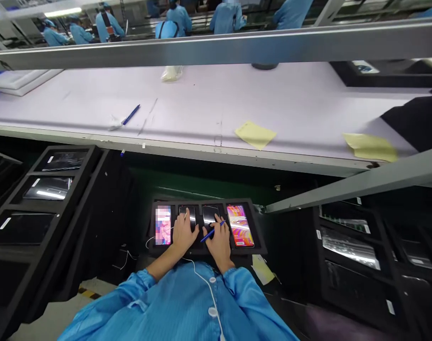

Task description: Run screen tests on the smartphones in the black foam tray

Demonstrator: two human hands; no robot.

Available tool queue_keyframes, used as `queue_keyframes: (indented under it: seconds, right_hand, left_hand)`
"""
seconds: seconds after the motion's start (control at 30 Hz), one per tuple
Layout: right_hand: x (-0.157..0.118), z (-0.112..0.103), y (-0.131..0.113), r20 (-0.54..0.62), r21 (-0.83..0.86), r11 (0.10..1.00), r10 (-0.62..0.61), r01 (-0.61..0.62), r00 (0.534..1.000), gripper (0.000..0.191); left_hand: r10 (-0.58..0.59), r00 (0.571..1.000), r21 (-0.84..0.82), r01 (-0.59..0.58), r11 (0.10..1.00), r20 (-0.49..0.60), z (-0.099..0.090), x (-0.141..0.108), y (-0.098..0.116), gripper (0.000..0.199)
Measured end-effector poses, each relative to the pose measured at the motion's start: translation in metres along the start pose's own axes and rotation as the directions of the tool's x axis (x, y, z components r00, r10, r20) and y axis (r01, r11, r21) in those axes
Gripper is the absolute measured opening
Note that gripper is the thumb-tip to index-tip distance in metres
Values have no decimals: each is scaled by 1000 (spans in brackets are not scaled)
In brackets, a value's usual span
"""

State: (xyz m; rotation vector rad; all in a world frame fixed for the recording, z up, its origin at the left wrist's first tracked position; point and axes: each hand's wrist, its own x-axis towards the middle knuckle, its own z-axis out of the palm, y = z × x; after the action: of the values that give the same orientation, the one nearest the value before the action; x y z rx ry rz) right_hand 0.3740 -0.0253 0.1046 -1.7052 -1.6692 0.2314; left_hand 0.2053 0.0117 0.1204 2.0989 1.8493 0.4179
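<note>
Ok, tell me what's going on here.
A person in blue has both hands at a black tray. The left hand is at the dark second phone from the left; the right hand, a blue pen between its fingers, is at the dark third phone. The leftmost phone and rightmost phone are lit.

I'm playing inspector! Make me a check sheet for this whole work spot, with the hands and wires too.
Surface: white bench, marked near its front edge.
Job's things: black tray holding four phones; left outer phone and right outer phone lit, inner two dark.
Clutter: bench pen, yellow paper, second yellow paper.
Hands: left hand over a dark phone, contact unclear; right hand holds a blue pen.
Cables: white cord down the blue shirt.
Surroundings: people in blue beyond the metal bar.
</note>
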Motion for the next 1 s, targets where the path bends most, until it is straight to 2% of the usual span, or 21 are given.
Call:
queue_keyframes:
  seconds: [0.3, 0.47, 0.57, 0.7, 0.77, 0.83, 0.9, 1.0]
  right_hand:
    - [-6, 7, 7, -33, -137, 986, 87, -91, 996, 18]
    - [-3, 7, 2, -19, -160, 982, 99, -101, 995, 14]
    - [-1, 5, -2, -22, -138, 985, 97, -99, 995, 14]
    - [-1, -11, 7, -57, -75, 991, 110, -114, 992, 23]
    - [-1, -27, 22, -111, -84, 981, 168, -178, 980, 31]
    - [0, -44, 43, -155, -108, 963, 229, -247, 961, 40]
    - [4, -59, 62, -115, -128, 955, 254, -268, 960, 46]
    - [12, -71, 77, 27, -184, 953, 251, -242, 967, 45]
  left_hand:
    - [-80, 996, 38, 79, 996, 25, -4, 12, 12, 75]
    - [-80, 997, -20, 79, 997, -8, 6, 14, 13, 75]
    - [-70, 997, -84, 66, 994, -40, 5, 16, 7, 72]
    - [-107, 982, -178, 79, 981, -155, -22, 11, -23, 56]
    - [-178, 963, -194, 138, 971, -204, -42, 2, -48, 49]
    - [-269, 940, -198, 228, 953, -209, -58, -12, -73, 47]
    - [-349, 916, -214, 307, 927, -199, -67, -26, -92, 48]
    - [-407, 888, -261, 350, 900, -215, -65, -42, -101, 52]
